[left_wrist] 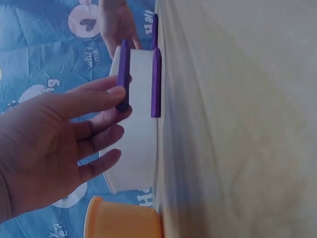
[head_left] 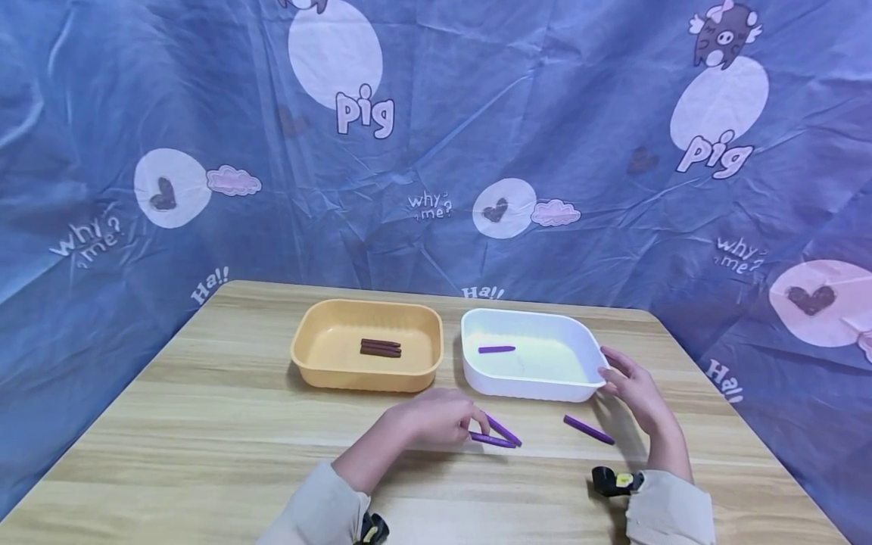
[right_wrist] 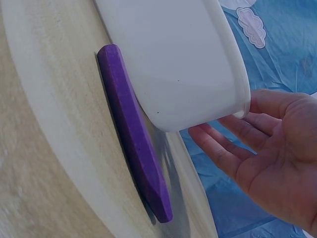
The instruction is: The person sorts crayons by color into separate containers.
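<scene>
1. Surface (head_left: 170, 424) of pale wood grain stands before blue pig-printed cloth (head_left: 327, 246).
2. I see the left hand (head_left: 441, 418) pinching a purple crayon (left_wrist: 123, 64) before the white tray (head_left: 531, 389); two loose crayons (head_left: 588, 429) lie nearby.
3. My feed shows the right hand (head_left: 636, 386) gripping that tray, beside an orange tray (head_left: 368, 381).

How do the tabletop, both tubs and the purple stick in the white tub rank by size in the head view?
Largest: tabletop
Next: orange tub and white tub, too alike to rank
Smallest: purple stick
</scene>
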`<state>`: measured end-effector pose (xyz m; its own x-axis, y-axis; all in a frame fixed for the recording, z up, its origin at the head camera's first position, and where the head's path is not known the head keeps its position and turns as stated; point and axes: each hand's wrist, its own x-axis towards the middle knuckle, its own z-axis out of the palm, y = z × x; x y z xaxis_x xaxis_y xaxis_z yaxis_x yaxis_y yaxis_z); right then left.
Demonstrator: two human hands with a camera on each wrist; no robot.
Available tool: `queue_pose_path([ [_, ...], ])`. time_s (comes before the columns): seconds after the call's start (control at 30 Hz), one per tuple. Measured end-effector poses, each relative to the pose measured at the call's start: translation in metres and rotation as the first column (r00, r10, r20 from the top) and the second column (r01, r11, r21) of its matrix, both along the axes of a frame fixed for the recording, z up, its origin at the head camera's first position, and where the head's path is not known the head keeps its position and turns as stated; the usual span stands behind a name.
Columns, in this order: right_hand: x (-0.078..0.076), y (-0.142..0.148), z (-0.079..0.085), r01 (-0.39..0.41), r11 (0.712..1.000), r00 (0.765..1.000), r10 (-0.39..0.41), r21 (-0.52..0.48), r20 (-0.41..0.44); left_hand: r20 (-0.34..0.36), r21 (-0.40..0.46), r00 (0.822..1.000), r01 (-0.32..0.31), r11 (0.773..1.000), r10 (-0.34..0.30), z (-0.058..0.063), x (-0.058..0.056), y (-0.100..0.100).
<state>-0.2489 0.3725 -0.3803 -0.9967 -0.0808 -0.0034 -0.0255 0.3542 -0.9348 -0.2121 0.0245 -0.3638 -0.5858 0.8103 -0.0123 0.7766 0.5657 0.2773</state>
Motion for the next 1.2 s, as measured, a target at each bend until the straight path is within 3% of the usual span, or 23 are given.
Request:
queue_pose_path([
  [0.33,0.002,-0.001,0.002,0.005,1.0,1.0,-0.005,-0.012,-0.005,0.024,-0.005,0.998,-0.053,0.999,0.053,0.009,-0.011,0.003],
  [0.57,0.002,-0.001,0.003,0.007,1.0,1.0,-0.007,-0.008,-0.009,-0.006,0.001,0.999,-0.045,0.999,0.045,0.019,-0.021,0.006],
  [0.87,0.002,-0.002,0.002,0.005,1.0,1.0,-0.005,-0.003,-0.003,-0.017,0.006,0.996,-0.085,0.996,0.086,0.032,-0.031,0.01],
  [1.2,0.003,-0.002,0.001,0.006,1.0,1.0,-0.006,-0.008,-0.007,-0.017,0.015,0.991,-0.13,0.991,0.13,0.048,-0.052,0.02],
])
